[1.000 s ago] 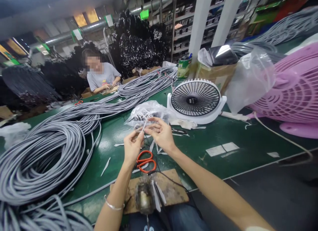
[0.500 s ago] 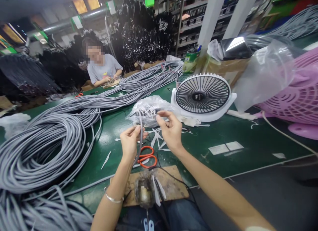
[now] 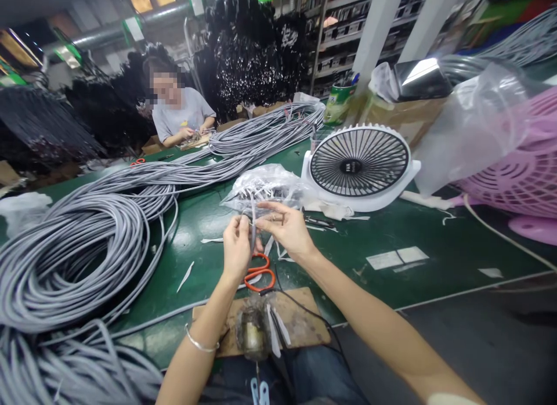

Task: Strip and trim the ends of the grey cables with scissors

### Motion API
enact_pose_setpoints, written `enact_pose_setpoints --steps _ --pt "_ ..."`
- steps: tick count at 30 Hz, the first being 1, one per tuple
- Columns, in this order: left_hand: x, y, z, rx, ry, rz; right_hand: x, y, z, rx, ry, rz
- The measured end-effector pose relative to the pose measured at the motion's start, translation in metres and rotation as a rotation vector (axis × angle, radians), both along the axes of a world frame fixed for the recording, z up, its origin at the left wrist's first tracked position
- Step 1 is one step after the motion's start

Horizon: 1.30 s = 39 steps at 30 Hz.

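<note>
My left hand (image 3: 237,245) pinches a grey cable (image 3: 253,234) near its end, which points up and away from me. My right hand (image 3: 289,231) is at the same cable, thumb and fingertips closed against its upper part from the right. Just beyond the fingers lies a clear plastic bag (image 3: 265,181) with small dark and pale pieces inside. Under my hands are orange-handled scissors (image 3: 260,277), partly hidden by the left hand. White strips lie scattered around them.
Coils of grey cable (image 3: 130,219) cover the left side. A white desk fan (image 3: 359,161) stands right of the bag, with a pink plastic fan (image 3: 513,155) farther right. Close to me, a wooden board (image 3: 300,318) carries a stained metal pot (image 3: 255,335). A co-worker (image 3: 180,112) sits across the table.
My right hand has moved left and closed in on the cable's end. My left hand has shifted slightly right with the cable, so the two hands now nearly meet.
</note>
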<state>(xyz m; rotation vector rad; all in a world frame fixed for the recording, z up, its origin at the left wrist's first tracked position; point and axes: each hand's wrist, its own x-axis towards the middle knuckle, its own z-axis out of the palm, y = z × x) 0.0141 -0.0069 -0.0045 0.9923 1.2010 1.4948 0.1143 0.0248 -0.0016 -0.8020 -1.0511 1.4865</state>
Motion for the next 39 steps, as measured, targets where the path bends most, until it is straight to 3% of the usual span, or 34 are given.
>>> enact_pose_setpoints --steps 3,6,10,12,17,20,24,30,37,39 --pt "-0.001 0.003 0.004 -0.018 -0.201 -0.1 0.001 0.004 -0.004 0.01 0.021 -0.022" --pt "-0.006 0.002 0.011 -0.028 -0.299 -0.176 0.006 0.012 -0.007 0.058 0.002 -0.167" --pt "-0.012 0.002 0.016 0.004 -0.369 -0.185 0.015 0.015 -0.003 0.268 -0.111 -0.637" --pt "-0.013 0.003 0.014 0.029 -0.352 -0.177 0.016 0.009 0.0 0.427 -0.226 -0.801" --pt "-0.006 0.005 0.003 0.078 -0.111 -0.157 0.006 -0.006 -0.001 0.812 -0.623 -0.634" --pt "-0.003 0.003 0.0 0.097 0.046 -0.107 0.002 -0.006 -0.006 0.817 -0.74 -0.579" --pt "-0.003 0.003 -0.002 0.044 0.089 -0.043 0.006 0.001 -0.01 0.832 -0.829 -0.499" --pt "-0.01 0.005 -0.002 0.048 -0.055 -0.141 0.006 0.0 -0.007 0.762 -0.695 -0.377" --pt "-0.012 0.005 0.002 0.088 -0.108 -0.092 0.003 0.007 -0.011 0.526 -0.607 -0.29" --pt "-0.011 0.004 0.004 0.088 -0.111 -0.065 0.008 0.013 -0.012 0.458 -0.6 -0.332"
